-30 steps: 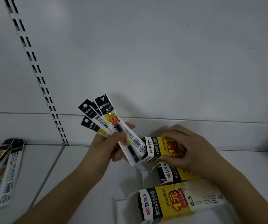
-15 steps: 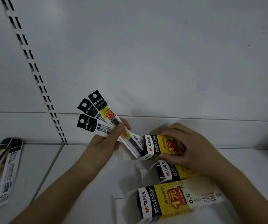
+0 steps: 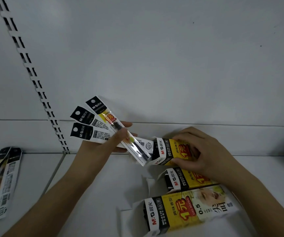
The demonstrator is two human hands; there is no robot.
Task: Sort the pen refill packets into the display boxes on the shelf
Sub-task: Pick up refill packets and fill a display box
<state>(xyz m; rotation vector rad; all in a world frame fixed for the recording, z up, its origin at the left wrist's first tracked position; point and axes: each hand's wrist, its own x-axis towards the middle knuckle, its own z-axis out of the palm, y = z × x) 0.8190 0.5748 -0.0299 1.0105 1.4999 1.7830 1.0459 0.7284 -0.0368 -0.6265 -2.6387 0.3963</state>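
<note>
Three packets (image 3: 93,124) fanned in left hand (image 3: 103,147), three display boxes (image 3: 185,211)

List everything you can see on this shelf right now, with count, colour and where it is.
Fanned plastic pen refill packets: three, black, white and yellow, held up left of the top box.
Loose refill packets: about three, same colours, lying flat at far left.
Yellow and black cardboard display boxes: three, lying on the shelf at right; top box, middle box, nearest box.
White metal shelf: one, under everything.
Slotted upright rail: one, white, on the back panel.
Hands: left hand grips the fan; right hand holds the top box.
</note>
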